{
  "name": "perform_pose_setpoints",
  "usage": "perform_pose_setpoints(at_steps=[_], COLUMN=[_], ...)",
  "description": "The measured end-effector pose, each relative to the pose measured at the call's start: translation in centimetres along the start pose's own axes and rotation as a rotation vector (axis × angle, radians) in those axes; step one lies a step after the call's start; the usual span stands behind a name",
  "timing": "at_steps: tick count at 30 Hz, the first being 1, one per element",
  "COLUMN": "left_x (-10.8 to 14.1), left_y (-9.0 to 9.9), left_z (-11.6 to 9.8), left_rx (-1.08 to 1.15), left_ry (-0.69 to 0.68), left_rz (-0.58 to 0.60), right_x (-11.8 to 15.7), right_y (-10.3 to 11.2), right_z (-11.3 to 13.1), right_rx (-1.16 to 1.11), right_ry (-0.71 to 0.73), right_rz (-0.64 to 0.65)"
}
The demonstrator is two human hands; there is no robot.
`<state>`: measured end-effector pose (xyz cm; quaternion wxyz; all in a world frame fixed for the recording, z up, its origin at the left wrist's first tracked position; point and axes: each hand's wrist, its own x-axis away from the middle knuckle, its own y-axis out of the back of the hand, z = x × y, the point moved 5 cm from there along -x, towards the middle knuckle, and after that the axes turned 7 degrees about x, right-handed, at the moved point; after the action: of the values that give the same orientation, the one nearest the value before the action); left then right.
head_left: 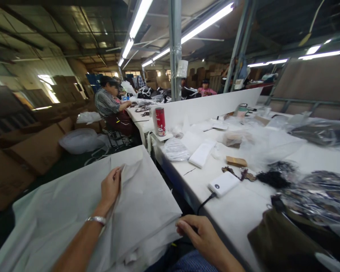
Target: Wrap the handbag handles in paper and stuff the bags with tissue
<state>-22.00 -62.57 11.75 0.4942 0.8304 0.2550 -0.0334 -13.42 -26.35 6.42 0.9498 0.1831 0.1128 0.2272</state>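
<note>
A large white sheet (147, 189), creased and folded over itself, spreads in front of me; I cannot tell whether it is paper, plastic or cloth. With a silver bracelet at its wrist, my left hand (110, 189) is closed on a raised fold of the sheet, its fingertips partly hidden by that fold. My right hand (200, 232) pinches the sheet's near right corner, thumb against bent fingers. Loose, crumpled layers show below that corner, above my lap.
A white table (181, 181) runs along my right, bearing a red can (160, 121), a white power bank (223, 184) with a black cable, cards (236, 161) and plastic bags. A dark bag (283, 238) sits near right. A co-worker (110, 102) sits beyond; cardboard boxes (39, 147) stand left.
</note>
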Motion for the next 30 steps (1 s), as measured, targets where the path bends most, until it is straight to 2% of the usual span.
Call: perform_pose_setpoints(at_steps=[3,6,8,12,17,22,26,30], left_x=[-1.3,-1.4,-1.5,-2.2,-1.7,-0.6,0.2,2.8], left_y=[-0.8,-2.6,-3.1,-1.9,-0.2,1.1,2.2,1.8], left_z=[0.1,-0.1,0.1,0.7,-0.2,-1.5,-2.5,-4.4], left_rx=[-0.083,-0.184,-0.246,-0.333,-0.369,-0.366,-0.354,-0.31], left_ry=[-0.021,-0.074,-0.059,0.014,-0.007,-0.042,-0.057,-0.082], left_rz=[0.102,0.244,0.285,0.23,0.16,0.145,0.173,0.254], right_x=[-0.1,-0.4,-0.8,-2.0,-4.9,-8.4,-10.1,-11.2], right_y=[-0.3,-0.4,-0.4,-0.1,-0.8,-2.1,-2.3,-2.4], right_z=[-0.9,-1.4,-1.3,-0.6,-0.5,-2.2,-2.8,-2.7], right_rx=[0.001,-0.008,-0.006,0.002,-0.131,-0.429,-0.654,-0.854], right_ry=[-0.017,-0.03,-0.037,-0.041,-0.006,-0.197,-0.339,-0.405], right_rz=[-0.007,-0.004,0.006,0.025,0.038,-0.004,0.004,0.024])
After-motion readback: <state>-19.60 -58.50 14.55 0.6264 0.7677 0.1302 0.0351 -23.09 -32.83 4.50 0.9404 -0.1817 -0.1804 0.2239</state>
